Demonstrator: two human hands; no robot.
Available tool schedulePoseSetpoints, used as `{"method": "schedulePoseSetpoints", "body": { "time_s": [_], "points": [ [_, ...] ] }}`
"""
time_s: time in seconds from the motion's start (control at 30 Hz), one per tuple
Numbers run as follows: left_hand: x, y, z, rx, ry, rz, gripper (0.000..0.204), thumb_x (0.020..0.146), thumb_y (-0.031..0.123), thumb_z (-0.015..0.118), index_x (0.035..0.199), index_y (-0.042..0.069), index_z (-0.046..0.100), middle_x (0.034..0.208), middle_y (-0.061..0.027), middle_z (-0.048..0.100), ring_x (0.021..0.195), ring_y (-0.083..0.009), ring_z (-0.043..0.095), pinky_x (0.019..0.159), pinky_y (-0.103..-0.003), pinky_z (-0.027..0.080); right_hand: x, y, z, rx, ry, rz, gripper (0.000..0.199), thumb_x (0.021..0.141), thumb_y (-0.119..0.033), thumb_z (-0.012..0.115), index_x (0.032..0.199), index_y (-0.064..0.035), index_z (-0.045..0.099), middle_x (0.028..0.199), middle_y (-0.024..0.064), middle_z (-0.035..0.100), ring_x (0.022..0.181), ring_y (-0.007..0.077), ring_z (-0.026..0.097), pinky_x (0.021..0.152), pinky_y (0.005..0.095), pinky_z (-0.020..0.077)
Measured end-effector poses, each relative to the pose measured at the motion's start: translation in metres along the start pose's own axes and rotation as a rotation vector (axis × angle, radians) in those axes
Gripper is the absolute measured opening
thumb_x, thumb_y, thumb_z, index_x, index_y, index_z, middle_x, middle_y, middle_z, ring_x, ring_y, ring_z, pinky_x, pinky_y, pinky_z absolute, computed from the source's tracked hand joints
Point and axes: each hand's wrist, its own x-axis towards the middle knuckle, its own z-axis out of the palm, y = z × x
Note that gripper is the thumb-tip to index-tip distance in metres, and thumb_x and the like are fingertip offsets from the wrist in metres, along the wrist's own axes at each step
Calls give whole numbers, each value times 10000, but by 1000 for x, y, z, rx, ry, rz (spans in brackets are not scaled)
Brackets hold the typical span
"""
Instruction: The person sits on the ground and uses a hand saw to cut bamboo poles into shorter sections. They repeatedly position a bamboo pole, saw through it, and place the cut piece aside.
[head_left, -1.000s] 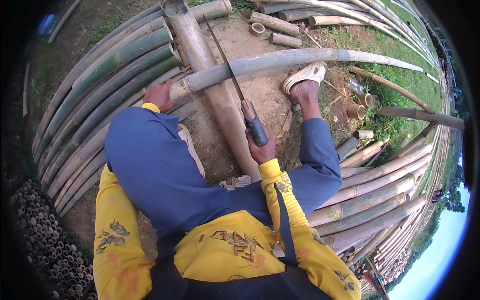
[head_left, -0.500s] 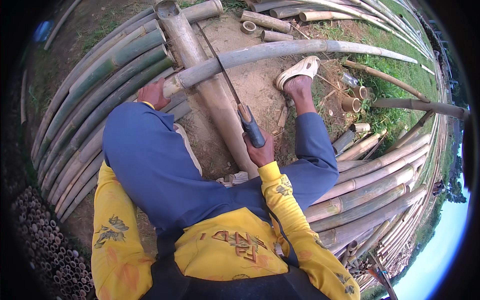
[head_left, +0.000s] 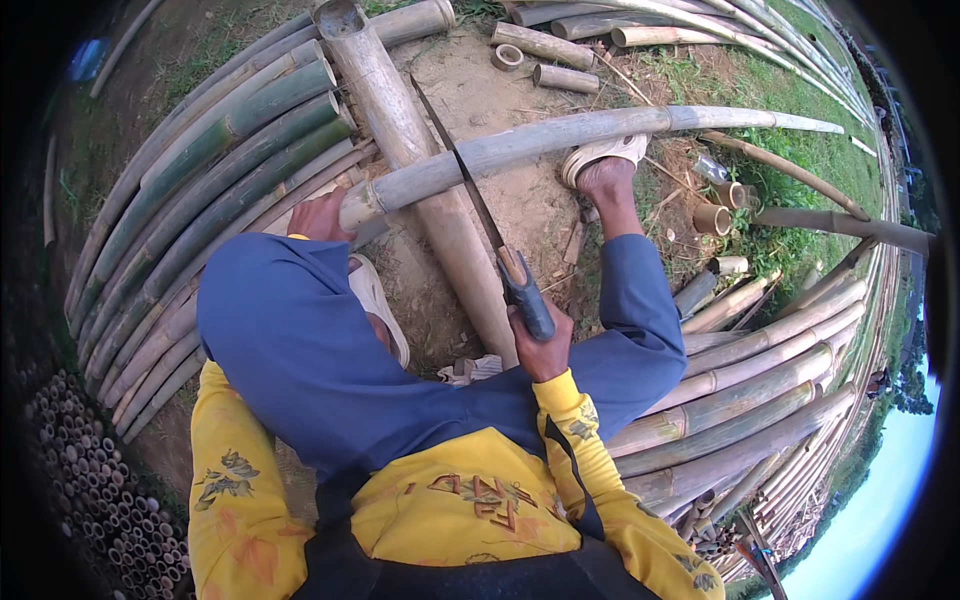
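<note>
A long pale bamboo pole (head_left: 560, 140) lies crosswise over a thick bamboo log (head_left: 455, 225) on the ground. My left hand (head_left: 322, 216) is closed around the pole near my left knee; its fingertips are partly hidden. In my right hand (head_left: 543, 345) is the dark-wrapped handle of a hand saw (head_left: 525, 295), gripped in front of my lap. The thin dark blade slants up and away to the left and crosses the pole close to where it rests on the log. Whether the teeth have entered the bamboo cannot be made out.
Green and tan bamboo poles (head_left: 215, 135) lie stacked at left, more poles (head_left: 740, 400) at right. Short bamboo pieces (head_left: 545, 45) and a ring (head_left: 507, 57) lie at the far side. My sandalled right foot (head_left: 605, 165) is beside the pole. Many cut tubes (head_left: 95, 480) are piled lower left.
The pole has shifted nearer to me and now overlaps my right sandal in view. My right hand and the saw have come back toward me and slightly right. My left hand stays on the pole.
</note>
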Motion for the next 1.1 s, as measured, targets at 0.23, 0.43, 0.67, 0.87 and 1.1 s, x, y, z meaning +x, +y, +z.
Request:
{"method": "schedulePoseSetpoints", "body": {
  "time_s": [0.23, 0.43, 0.67, 0.87, 1.1],
  "points": [
    [4, 1, -32, 53, 169, 22, 662, 679, 247, 843, 1269, 81, 592, 1074, -224, 733, 992, -441, 697, 881, -534, 530, 5, -22, -12, 118, 84, -99, 150, 833, -57, 753, 957, 12, 704, 761, 135, 673, 650, 194, 661, 658, 336, 518],
    [0, -2, 3, -8, -19, -24, 675, 656, 250, 881, 1251, 81, 610, 1065, -231, 735, 1013, -430, 705, 897, -513, 534, -8, -31, -12, 153, 10, 42, 170, 844, -43, 738, 998, 26, 712, 765, 99, 676, 674, 134, 628, 674, 310, 514],
    [-1, -3, 3, -2, 98, 19, 598, 656, 223, 846, 1195, 57, 648, 1008, -226, 731, 948, -444, 695, 839, -538, 515, -3, -1, -6, 47, 49, -2, 148, 837, -59, 758, 949, 21, 704, 713, 111, 650, 650, 118, 615, 644, 306, 502],
    [14, -22, -35, -5, 155, 19, 637, 675, 299, 815, 1222, 66, 587, 1017, -251, 717, 987, -458, 684, 858, -545, 525, 7, -35, -5, 65, 146, -157, 136, 797, -12, 760, 916, 21, 705, 756, 137, 678, 639, 253, 678, 646, 335, 522],
    [50, -35, -60, -128, 70, 106, 765, 640, 314, 802, 1291, 39, 512, 1090, -299, 684, 1074, -486, 642, 947, -511, 507, 22, -76, -74, 82, 400, -252, 150, 807, 39, 720, 956, 54, 702, 778, 102, 685, 645, 195, 652, 653, 298, 521]
  ]
}}
